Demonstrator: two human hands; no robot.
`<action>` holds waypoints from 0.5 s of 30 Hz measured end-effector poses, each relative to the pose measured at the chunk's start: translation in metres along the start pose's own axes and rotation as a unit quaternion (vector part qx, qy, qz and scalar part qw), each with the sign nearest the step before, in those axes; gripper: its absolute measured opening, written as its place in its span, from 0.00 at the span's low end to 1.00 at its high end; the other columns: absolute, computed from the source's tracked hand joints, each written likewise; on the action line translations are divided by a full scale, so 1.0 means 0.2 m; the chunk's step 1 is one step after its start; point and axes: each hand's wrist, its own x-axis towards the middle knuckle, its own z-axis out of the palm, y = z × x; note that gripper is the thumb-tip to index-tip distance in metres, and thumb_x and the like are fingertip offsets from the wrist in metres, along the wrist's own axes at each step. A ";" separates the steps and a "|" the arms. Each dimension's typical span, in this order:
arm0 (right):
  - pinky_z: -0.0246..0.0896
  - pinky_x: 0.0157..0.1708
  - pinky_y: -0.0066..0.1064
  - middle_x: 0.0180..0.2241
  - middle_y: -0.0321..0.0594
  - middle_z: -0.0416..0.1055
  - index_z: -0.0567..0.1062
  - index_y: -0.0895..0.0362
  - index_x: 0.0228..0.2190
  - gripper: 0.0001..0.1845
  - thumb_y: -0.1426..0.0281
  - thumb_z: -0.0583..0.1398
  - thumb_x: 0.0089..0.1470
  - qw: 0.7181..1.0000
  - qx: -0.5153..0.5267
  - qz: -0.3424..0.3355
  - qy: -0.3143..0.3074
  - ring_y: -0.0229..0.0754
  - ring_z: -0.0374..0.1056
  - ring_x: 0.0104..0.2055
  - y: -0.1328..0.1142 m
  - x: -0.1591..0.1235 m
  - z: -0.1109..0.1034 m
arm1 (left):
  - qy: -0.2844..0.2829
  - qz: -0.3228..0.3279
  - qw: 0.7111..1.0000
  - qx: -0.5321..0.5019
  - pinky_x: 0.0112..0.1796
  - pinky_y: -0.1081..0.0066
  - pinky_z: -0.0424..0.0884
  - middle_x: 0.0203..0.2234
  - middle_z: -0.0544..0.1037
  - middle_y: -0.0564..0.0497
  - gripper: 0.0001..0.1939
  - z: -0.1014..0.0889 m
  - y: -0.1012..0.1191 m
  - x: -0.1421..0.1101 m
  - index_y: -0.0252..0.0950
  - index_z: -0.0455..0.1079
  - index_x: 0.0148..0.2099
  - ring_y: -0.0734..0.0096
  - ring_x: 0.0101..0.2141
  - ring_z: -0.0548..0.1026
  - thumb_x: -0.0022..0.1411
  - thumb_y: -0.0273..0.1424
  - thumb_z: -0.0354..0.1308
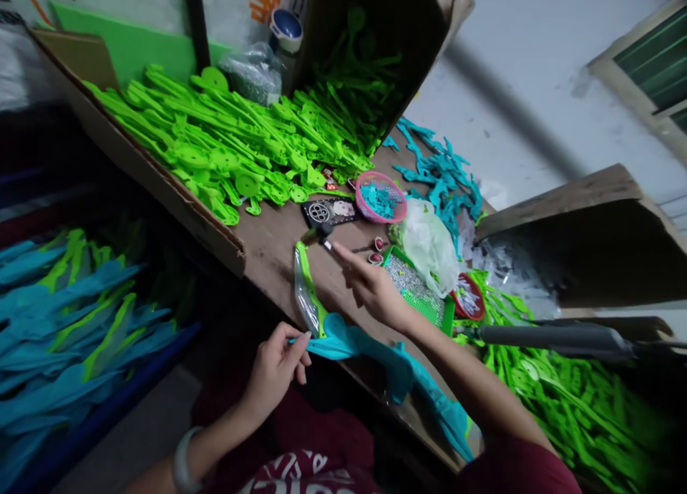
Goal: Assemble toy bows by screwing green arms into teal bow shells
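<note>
My left hand [278, 365] pinches a thin end of a long teal plastic toy piece [348, 340] at the table's front edge. A curved lime-green and clear plastic part [305, 286] joins it and points away from me. My right hand [376, 290] is above the table with its fingers curled and the index finger stretched forward along the handle of a small hammer [320, 233]. The hammer's dark head is right by the tip of the green and clear part; whether they touch I cannot tell. The fingers hide most of the handle.
Lime-green plastic parts [215, 143] are heaped at the back left. A pink basket [381, 197] holds teal bits; a green tray [424, 304] holds small metal pieces. A grey power screwdriver [552, 338] lies right. Finished-looking teal and green pieces [69, 322] fill a blue crate at lower left.
</note>
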 end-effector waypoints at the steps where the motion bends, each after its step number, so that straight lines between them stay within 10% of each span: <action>1: 0.64 0.26 0.27 0.39 0.42 0.76 0.57 0.50 0.68 0.30 0.70 0.48 0.67 0.998 0.019 -0.004 0.054 0.32 0.61 0.23 -0.02 -0.05 -0.01 | -0.003 0.002 1.000 -0.001 0.18 0.77 0.63 0.19 0.75 0.57 0.18 -0.01 0.00 -0.01 0.37 0.64 0.35 0.76 0.14 0.72 0.66 0.47 0.56; 4: 0.65 0.25 0.29 0.34 0.42 0.75 0.53 0.50 0.69 0.31 0.72 0.45 0.67 0.990 0.012 -0.020 0.138 0.36 0.61 0.22 -0.06 -0.20 0.03 | -0.012 0.001 1.000 -0.001 0.17 0.78 0.63 0.19 0.75 0.57 0.17 -0.02 0.02 -0.02 0.37 0.64 0.35 0.76 0.14 0.72 0.66 0.46 0.57; 9: 0.68 0.35 0.29 0.35 0.40 0.78 0.61 0.50 0.66 0.31 0.75 0.52 0.63 0.987 -0.083 0.001 -0.140 0.37 0.71 0.30 -0.11 -0.33 0.05 | -0.027 -0.025 0.999 -0.003 0.16 0.79 0.62 0.19 0.74 0.57 0.18 -0.04 0.02 -0.07 0.37 0.63 0.35 0.77 0.14 0.72 0.65 0.47 0.58; 12: 0.71 0.43 0.32 0.49 0.42 0.77 0.59 0.45 0.67 0.30 0.72 0.51 0.67 0.998 -0.032 0.027 -0.041 0.39 0.74 0.41 -0.18 -0.50 -0.01 | -0.048 -0.041 0.998 -0.008 0.15 0.79 0.62 0.19 0.75 0.57 0.19 -0.07 -0.02 -0.14 0.36 0.63 0.35 0.76 0.14 0.72 0.65 0.47 0.58; 15: 0.74 0.36 0.36 0.42 0.40 0.78 0.53 0.40 0.68 0.31 0.71 0.48 0.68 0.993 -0.007 0.056 0.104 0.42 0.74 0.34 -0.23 -0.73 0.04 | -0.047 -0.054 0.997 -0.015 0.15 0.79 0.64 0.19 0.75 0.56 0.19 -0.10 -0.06 -0.22 0.36 0.63 0.35 0.75 0.14 0.73 0.64 0.47 0.59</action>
